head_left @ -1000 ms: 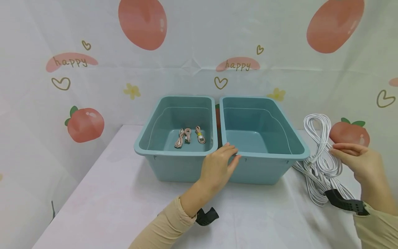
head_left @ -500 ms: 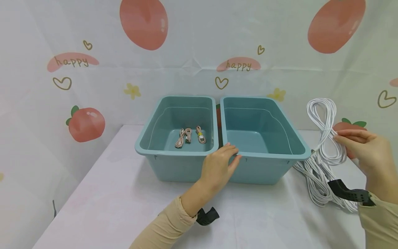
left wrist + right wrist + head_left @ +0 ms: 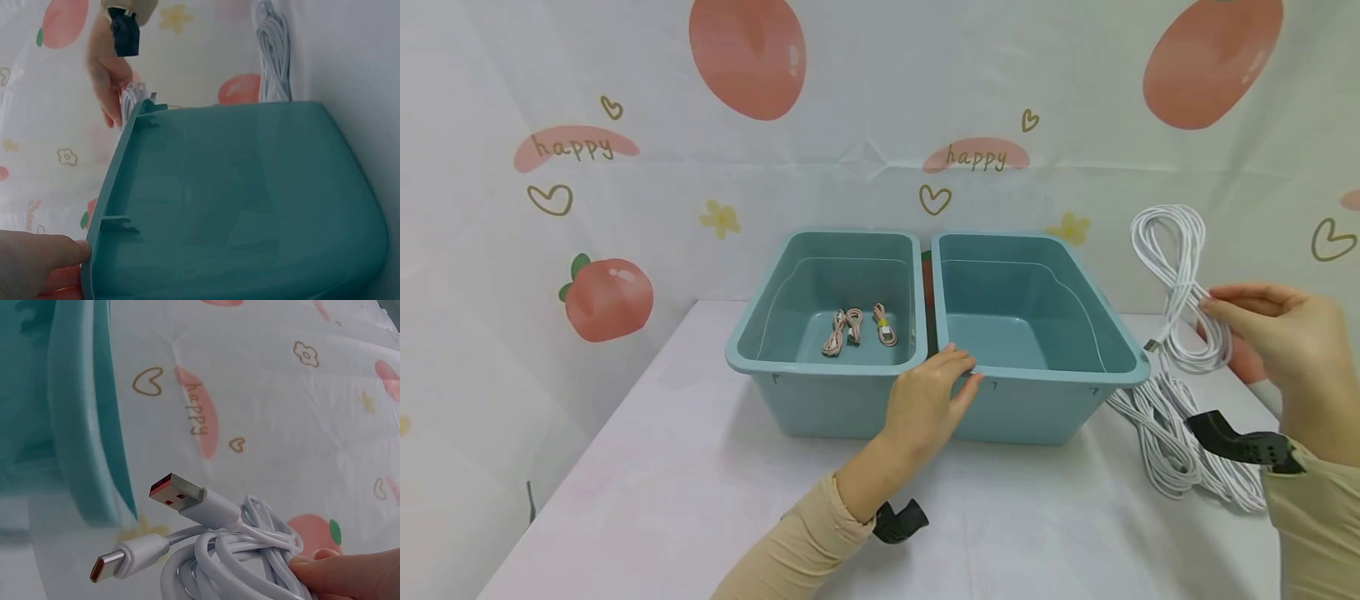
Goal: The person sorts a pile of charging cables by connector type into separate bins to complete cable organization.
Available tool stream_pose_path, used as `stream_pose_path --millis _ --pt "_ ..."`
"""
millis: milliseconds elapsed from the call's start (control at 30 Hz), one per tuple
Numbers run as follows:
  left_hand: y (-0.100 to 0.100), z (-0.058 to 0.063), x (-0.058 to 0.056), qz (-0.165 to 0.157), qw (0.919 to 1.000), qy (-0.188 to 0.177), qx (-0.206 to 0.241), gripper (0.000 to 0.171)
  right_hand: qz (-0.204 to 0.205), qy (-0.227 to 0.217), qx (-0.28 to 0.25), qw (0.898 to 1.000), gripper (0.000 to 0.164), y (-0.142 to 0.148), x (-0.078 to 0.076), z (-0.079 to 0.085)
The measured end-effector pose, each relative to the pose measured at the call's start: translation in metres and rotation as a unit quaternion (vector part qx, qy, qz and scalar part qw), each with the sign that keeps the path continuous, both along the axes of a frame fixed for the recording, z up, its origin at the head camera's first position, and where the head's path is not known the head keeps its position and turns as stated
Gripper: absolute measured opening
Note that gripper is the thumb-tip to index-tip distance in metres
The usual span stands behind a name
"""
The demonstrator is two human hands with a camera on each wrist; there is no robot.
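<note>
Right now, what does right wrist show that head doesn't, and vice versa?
Right wrist only: clear detail of the USB-A plug, red inside, and the USB-C plug; head shows just one small, dark plug tip.

Head only: left hand on the right bin's rim, beige cables in the left bin, and white cables lying on the table.

Both: right hand pinching the white cable bundle, a teal bin rim, and the printed backdrop.

The left arm (image 3: 811,533) slants forward, the left hand (image 3: 927,402) knuckles up, fingers bent together, thumb apart below. The right hand (image 3: 1292,346) hangs raised, thumb and fingertips drawn into a pinch.
</note>
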State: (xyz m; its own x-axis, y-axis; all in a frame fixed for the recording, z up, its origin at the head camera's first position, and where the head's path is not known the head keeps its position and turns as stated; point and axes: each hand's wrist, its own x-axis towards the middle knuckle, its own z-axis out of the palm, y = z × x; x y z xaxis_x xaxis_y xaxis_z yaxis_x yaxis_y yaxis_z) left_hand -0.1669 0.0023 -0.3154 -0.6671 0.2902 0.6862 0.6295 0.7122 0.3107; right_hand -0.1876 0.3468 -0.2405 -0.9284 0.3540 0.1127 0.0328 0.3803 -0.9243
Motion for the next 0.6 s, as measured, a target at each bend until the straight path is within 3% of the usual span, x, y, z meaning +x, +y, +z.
stream_pose_path --millis 333,600 --pt "0.000 0.000 0.000 0.002 1.0000 0.009 0.001 0.016 0.004 -0.003 0.016 1.000 0.013 -0.015 -0.002 0.012" --pt "0.000 0.001 0.000 0.004 0.9999 0.012 -0.003 0.017 0.034 0.027 -0.006 0.999 0.011 -0.029 -0.014 0.020"
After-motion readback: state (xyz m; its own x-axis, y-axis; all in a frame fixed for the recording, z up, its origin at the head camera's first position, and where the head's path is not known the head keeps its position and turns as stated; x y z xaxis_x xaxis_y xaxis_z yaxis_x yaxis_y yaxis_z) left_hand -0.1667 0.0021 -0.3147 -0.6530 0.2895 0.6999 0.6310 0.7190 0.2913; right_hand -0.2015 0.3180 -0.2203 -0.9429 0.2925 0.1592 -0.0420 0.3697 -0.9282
